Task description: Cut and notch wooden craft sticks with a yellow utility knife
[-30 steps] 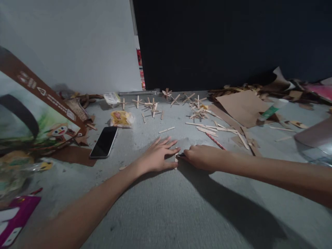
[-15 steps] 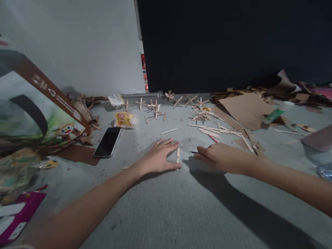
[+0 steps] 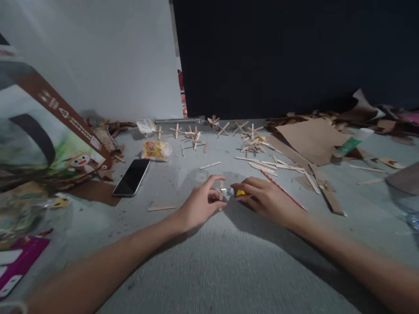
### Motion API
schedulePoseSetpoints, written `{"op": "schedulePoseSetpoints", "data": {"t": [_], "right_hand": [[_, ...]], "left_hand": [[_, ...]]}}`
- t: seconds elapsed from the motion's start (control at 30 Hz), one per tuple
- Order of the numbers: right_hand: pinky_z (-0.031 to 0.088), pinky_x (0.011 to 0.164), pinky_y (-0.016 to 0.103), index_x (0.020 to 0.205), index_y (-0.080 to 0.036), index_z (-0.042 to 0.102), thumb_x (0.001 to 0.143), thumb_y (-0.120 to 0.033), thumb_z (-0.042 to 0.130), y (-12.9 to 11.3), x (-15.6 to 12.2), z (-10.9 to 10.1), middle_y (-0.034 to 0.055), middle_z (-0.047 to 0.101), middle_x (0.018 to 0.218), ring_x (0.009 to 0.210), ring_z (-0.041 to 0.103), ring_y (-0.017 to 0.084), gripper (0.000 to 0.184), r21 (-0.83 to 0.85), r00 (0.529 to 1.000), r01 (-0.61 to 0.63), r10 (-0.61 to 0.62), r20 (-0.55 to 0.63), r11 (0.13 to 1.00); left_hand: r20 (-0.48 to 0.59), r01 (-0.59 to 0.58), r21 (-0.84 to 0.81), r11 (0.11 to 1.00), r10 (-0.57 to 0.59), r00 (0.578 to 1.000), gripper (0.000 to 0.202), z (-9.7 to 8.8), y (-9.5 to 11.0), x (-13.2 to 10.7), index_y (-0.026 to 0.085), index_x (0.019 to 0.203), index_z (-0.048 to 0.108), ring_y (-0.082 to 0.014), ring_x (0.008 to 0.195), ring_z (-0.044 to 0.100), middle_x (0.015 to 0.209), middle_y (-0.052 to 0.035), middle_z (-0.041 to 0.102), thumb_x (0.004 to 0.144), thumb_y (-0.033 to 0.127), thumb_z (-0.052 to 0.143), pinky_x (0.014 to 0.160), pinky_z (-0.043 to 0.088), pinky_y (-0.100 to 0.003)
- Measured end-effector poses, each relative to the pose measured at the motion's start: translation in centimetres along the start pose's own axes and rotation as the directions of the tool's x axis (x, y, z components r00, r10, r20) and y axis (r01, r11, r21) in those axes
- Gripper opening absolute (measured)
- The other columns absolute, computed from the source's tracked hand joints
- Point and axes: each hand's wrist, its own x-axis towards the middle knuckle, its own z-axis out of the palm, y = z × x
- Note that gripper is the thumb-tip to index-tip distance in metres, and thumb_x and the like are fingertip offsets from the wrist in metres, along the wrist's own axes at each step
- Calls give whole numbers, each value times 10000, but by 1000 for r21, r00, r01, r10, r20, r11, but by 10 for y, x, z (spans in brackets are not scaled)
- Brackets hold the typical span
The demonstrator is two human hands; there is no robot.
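Note:
My left hand (image 3: 200, 201) is closed around a short wooden craft stick (image 3: 221, 196), pinching its ends between thumb and index finger near the grey surface. Facing it, my right hand (image 3: 262, 194) grips a yellow utility knife (image 3: 240, 192). The knife's shiny blade end points left and reaches the middle of the stick; whether it presses in cannot be made out. My right palm hides most of the handle. Just beyond that hand lies a thin red-and-white striped stick (image 3: 284, 190).
Loose craft sticks (image 3: 262, 165) and crossed stick pieces (image 3: 240, 126) lie farther back. A phone (image 3: 132, 177), a yellow packet (image 3: 156, 150) and a printed bag (image 3: 49, 126) are on the left. Cardboard (image 3: 314, 139) and a green-and-white tube (image 3: 355, 141) lie right.
My right hand has moved left, bringing the knife to the stick. My left fingers have curled in around the stick. The red striped stick and a cardboard strip now show more fully.

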Motion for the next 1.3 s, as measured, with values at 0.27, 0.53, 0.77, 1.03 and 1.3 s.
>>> {"op": "schedulePoseSetpoints", "data": {"t": [0.27, 0.53, 0.77, 1.03, 1.3], "right_hand": [[576, 743, 371, 1173, -184, 672, 1096, -234, 499, -5, -11, 18, 134, 775, 1054, 884, 737, 251, 195, 47, 983, 95, -86, -164, 994], [584, 732, 377, 1056, -190, 694, 1064, -146, 471, -6, -7, 17, 132, 790, 1044, 878, 735, 245, 228, 51, 983, 91, -81, -165, 995], [593, 731, 396, 1045, -192, 712, 1052, -141, 469, -7, -7, 16, 147, 790, 1036, 879, 742, 261, 249, 73, 989, 67, -56, -140, 995], [588, 731, 389, 1037, -184, 688, 1060, -135, 451, -7, -6, 15, 148, 792, 1028, 883, 743, 260, 243, 72, 988, 66, -55, -141, 995], [597, 738, 389, 1082, -189, 689, 1064, -139, 462, -7, -6, 16, 142, 788, 1028, 895, 738, 254, 233, 101, 991, 61, -48, -128, 993]], "left_hand": [[-106, 34, -171, 985, -53, 993, 322, 9, -8, -1, 183, 1163, 645, -166, 660, 683, 728, -9, 765, 843, 166, 674, 660, 487, -260], [-75, -22, -101, 995, 14, 997, 207, 7, -8, -2, 164, 1077, 696, -175, 723, 690, 786, -22, 763, 882, 195, 636, 699, 502, -276], [-58, -25, -93, 995, 20, 998, 195, 8, -6, -3, 170, 1097, 675, -170, 703, 666, 785, -24, 756, 916, 228, 630, 696, 474, -282], [-45, -32, -71, 997, 29, 999, 166, 8, -5, -3, 180, 1081, 664, -177, 734, 684, 807, -24, 761, 934, 240, 618, 699, 479, -276], [-2, -19, -83, 996, 19, 1000, 210, 7, -6, -3, 174, 1147, 634, -157, 648, 611, 771, -21, 736, 959, 236, 562, 641, 448, -273]]}}
